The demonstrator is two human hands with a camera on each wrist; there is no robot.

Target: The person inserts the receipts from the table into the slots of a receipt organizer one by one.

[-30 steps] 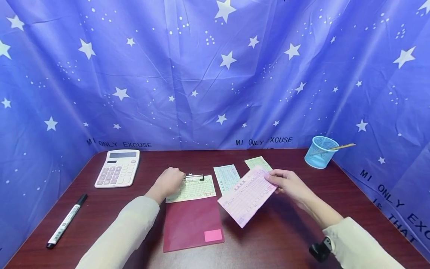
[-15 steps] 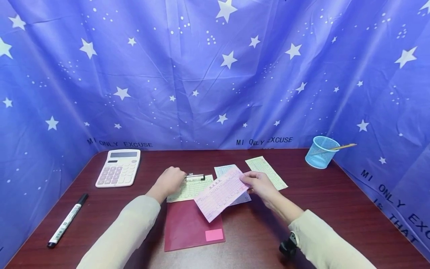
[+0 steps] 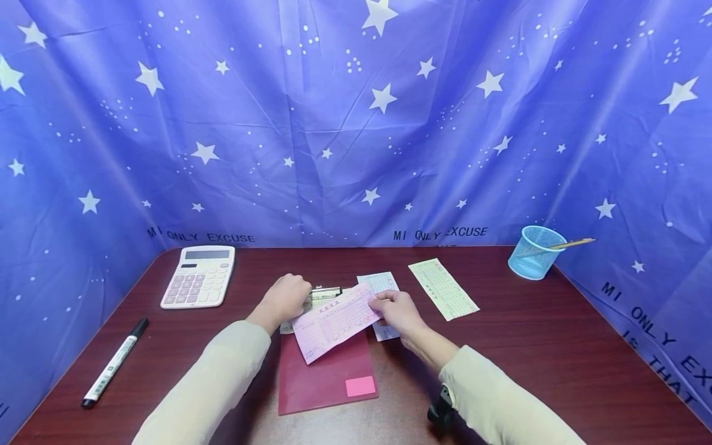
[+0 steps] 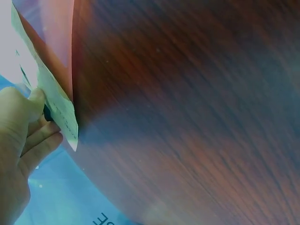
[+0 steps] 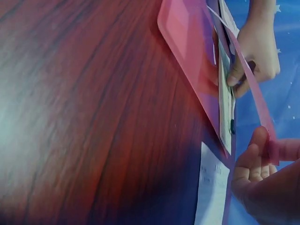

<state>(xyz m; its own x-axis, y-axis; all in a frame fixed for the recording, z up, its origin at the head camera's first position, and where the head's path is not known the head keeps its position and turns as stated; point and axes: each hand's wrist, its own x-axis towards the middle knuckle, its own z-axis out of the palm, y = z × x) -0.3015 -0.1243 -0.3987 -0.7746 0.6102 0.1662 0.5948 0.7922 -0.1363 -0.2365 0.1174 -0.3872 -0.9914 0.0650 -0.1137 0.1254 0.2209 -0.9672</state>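
My left hand (image 3: 287, 300) grips the top of the dark red clipboard (image 3: 317, 389) at its metal clip (image 3: 328, 292). In the left wrist view, the thumb lies over a pale green printed slip (image 4: 51, 96) at the clip, with fingers curled beneath. Between thumb and fingers, my right hand (image 3: 397, 315) pinches the right end of a pink printed slip (image 3: 336, 321). That slip hangs tilted above the board and covers most of the green slip and part of the clip. Whether the clip's jaw is raised cannot be seen.
Right of the clipboard lies a light blue slip (image 3: 384, 282), partly hidden by my right hand. Another green slip (image 3: 444, 289) lies further right. A calculator (image 3: 198, 277) and a black-capped marker (image 3: 115, 363) are at left; a blue mesh pen cup (image 3: 532, 253) holds a pencil (image 3: 575, 243).
My right hand has carried the pink slip leftward, from above the blue slip to over the clipboard. The right-hand green slip is now uncovered. My left hand has stayed at the clip.
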